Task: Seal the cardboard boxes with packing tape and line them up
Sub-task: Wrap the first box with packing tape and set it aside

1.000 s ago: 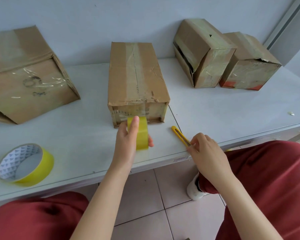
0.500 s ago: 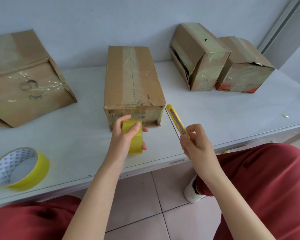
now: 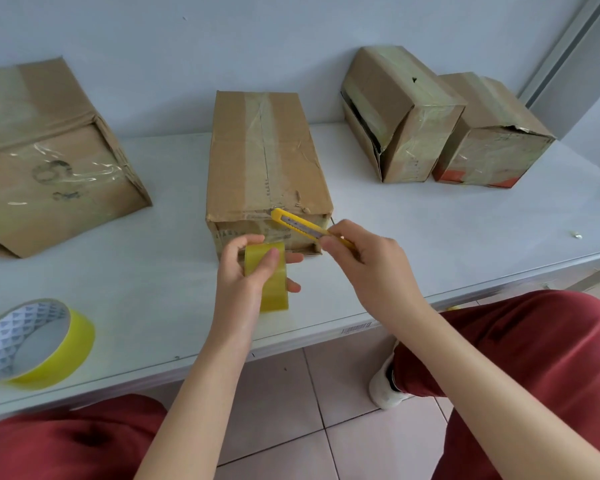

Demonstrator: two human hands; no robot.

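Head view: the right hand point(image 3: 371, 268) has lifted the slim yellow cutter point(image 3: 298, 225) off the desk point(image 3: 430, 220) to the near end of the creased, already-taped middle box point(image 3: 267, 161), fingers curled round it. The left hand point(image 3: 246, 275) pinches a glossy roll point(image 3: 271, 289) just below; cutting the strip seems next

On the table point(image 3: 430, 244), left box point(image 3: 49, 174), centre box point(image 3: 267, 161), right box point(image 3: 392, 109) touching far-right box point(image 3: 492, 150); tape roll point(image 3: 73, 344) front-left.

Nothing is legible: the left box point(image 3: 49, 174) bears a dark scrawl point(image 3: 51, 171), the table edge point(image 3: 118, 375) a barcode sticker point(image 3: 355, 329).
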